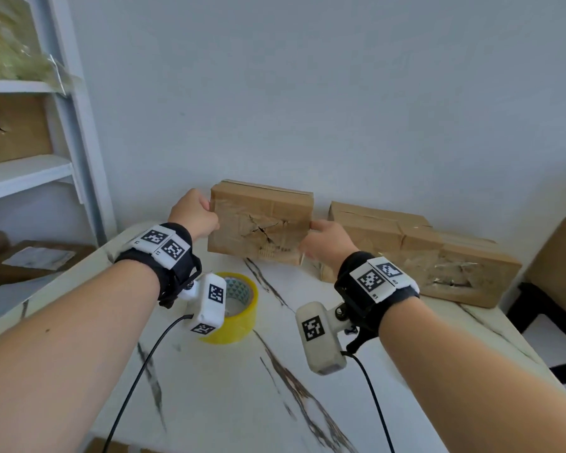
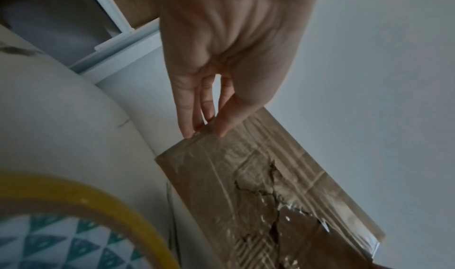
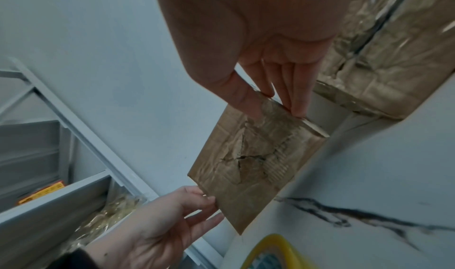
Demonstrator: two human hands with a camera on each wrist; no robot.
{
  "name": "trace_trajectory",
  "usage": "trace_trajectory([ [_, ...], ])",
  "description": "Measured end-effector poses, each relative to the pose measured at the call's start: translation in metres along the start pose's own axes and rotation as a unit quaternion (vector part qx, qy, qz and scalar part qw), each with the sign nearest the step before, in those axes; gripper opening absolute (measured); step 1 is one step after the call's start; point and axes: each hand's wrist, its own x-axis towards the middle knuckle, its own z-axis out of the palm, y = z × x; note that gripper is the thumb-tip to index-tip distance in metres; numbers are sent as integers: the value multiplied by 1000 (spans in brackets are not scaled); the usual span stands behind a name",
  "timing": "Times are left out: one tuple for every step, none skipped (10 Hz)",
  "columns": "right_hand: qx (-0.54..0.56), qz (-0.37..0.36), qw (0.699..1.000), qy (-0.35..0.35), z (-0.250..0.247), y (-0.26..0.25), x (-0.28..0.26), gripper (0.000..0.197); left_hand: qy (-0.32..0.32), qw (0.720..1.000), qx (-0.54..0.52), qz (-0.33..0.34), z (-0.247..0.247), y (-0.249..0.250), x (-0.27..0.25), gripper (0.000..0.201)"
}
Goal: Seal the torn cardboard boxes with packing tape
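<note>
A small torn cardboard box [image 1: 258,223] is held upright near the back of the white marble table [image 1: 242,403], its cracked, tape-glazed face toward me. My left hand [image 1: 196,212] pinches its left edge, thumb on the front and fingers behind [image 2: 204,131]. On the opposite edge my right hand [image 1: 324,237] pinches in the same way [image 3: 273,106]. The tear [image 2: 273,201] runs across the middle of the face [image 3: 246,156]. A yellow roll of packing tape [image 1: 239,308] lies flat on the table under my left wrist.
Two more taped cardboard boxes [image 1: 389,230] [image 1: 464,273] lie along the wall at the right. A white shelf unit [image 1: 30,178] with boxes and plastic bags stands at the left. A brown box on dark furniture [image 1: 559,256] sits beyond the table's right edge.
</note>
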Motion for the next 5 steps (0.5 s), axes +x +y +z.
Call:
trace_trajectory([
  [-15,49,999,-18,4,5,12,29,-47,999,4,-24,9,-4,7,38],
  [2,97,994,-49,2,11,19,8,-80,995,-9,-55,20,-7,11,32],
  [37,100,991,-81,-4,19,28,27,-131,988,-19,-76,27,-6,9,27],
  [31,105,989,-97,-9,25,26,28,-164,984,3,-75,31,-2,10,35],
  [37,107,989,-95,-16,25,24,17,-188,978,22,-88,32,1,6,37],
])
